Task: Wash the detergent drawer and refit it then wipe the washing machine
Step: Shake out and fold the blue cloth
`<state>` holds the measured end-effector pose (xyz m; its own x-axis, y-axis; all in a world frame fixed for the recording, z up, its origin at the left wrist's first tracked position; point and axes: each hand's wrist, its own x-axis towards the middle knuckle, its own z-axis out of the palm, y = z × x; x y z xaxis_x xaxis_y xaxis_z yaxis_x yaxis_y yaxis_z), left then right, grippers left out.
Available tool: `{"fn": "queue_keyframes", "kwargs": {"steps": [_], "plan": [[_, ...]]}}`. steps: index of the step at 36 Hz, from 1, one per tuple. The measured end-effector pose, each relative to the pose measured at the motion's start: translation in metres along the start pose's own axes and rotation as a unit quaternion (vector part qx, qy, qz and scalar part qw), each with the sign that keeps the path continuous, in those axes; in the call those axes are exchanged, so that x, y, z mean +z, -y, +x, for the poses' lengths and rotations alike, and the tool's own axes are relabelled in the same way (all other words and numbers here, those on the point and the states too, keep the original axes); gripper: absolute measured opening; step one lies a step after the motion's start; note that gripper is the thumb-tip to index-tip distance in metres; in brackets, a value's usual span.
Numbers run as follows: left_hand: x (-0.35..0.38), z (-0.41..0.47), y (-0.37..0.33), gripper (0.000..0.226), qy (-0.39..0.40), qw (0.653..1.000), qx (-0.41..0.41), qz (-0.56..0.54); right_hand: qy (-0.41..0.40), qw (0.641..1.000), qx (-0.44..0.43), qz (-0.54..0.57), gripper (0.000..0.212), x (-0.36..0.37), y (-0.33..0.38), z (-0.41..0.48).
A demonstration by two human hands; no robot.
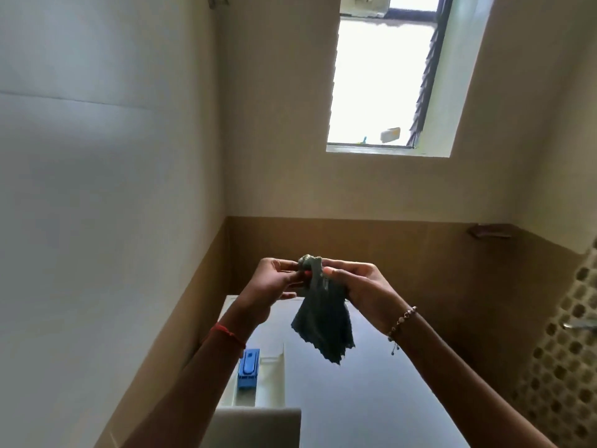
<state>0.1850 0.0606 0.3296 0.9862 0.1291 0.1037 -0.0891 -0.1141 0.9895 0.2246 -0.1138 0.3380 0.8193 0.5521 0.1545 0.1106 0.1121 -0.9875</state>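
Observation:
A dark green cloth [321, 321] hangs in the air above the washing machine top [371, 399]. My left hand [273, 286] and my right hand [358, 286] both pinch its bunched upper end, close together, at chest height. The white detergent drawer [269, 381] sticks out of the machine at its left side, pulled open, with a blue insert [248, 368] in its left compartment. My left forearm covers part of the drawer's left edge.
The machine stands in a corner between a white-and-brown wall on the left and a brown tiled back wall. A window [378, 82] is high on the back wall. A mosaic-tiled wall with a tap [578, 324] lies to the right.

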Motion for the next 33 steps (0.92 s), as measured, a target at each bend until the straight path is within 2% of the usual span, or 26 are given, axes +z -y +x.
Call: {"fn": "queue_keyframes", "kwargs": {"steps": [2,5,8,13,18,20,22,25,28,31,33], "plan": [[0.001,0.005,-0.008,0.011,0.011,0.999,0.033,0.008,-0.035,0.999,-0.022,0.001,0.031,-0.011,0.008,0.003],[0.001,0.013,-0.019,0.006,0.015,0.997,0.076,0.024,-0.062,0.997,-0.040,-0.026,0.042,-0.026,0.021,0.008],[0.002,0.019,-0.030,0.007,0.021,0.994,0.105,0.027,-0.015,0.998,-0.043,-0.042,0.048,-0.038,0.036,0.010],[0.006,0.024,-0.043,0.014,0.039,0.988,0.144,0.038,0.070,0.986,-0.050,-0.142,0.031,-0.045,0.054,0.010],[0.001,0.028,-0.053,0.013,0.055,0.991,0.123,0.022,-0.003,0.955,-0.099,-0.280,0.016,-0.060,0.074,0.014],[-0.004,0.025,-0.058,0.024,0.053,0.991,0.121,0.017,-0.021,0.942,-0.116,-0.313,0.013,-0.067,0.083,0.015],[-0.008,0.025,-0.062,0.040,0.068,0.988,0.136,0.010,-0.012,0.950,-0.129,-0.286,0.009,-0.070,0.089,0.016],[-0.010,0.023,-0.072,0.054,0.109,0.984,0.137,-0.023,0.006,0.974,-0.135,-0.184,0.007,-0.068,0.095,0.015],[-0.010,0.024,-0.079,0.049,0.110,0.983,0.144,-0.005,-0.009,0.968,-0.149,-0.202,0.006,-0.068,0.098,0.015],[-0.014,0.023,-0.086,0.064,0.100,0.984,0.144,-0.005,-0.026,0.957,-0.181,-0.226,0.013,-0.068,0.106,0.014],[-0.015,0.023,-0.085,0.048,0.101,0.984,0.146,0.007,-0.042,0.946,-0.210,-0.242,0.023,-0.069,0.107,0.014]]}}
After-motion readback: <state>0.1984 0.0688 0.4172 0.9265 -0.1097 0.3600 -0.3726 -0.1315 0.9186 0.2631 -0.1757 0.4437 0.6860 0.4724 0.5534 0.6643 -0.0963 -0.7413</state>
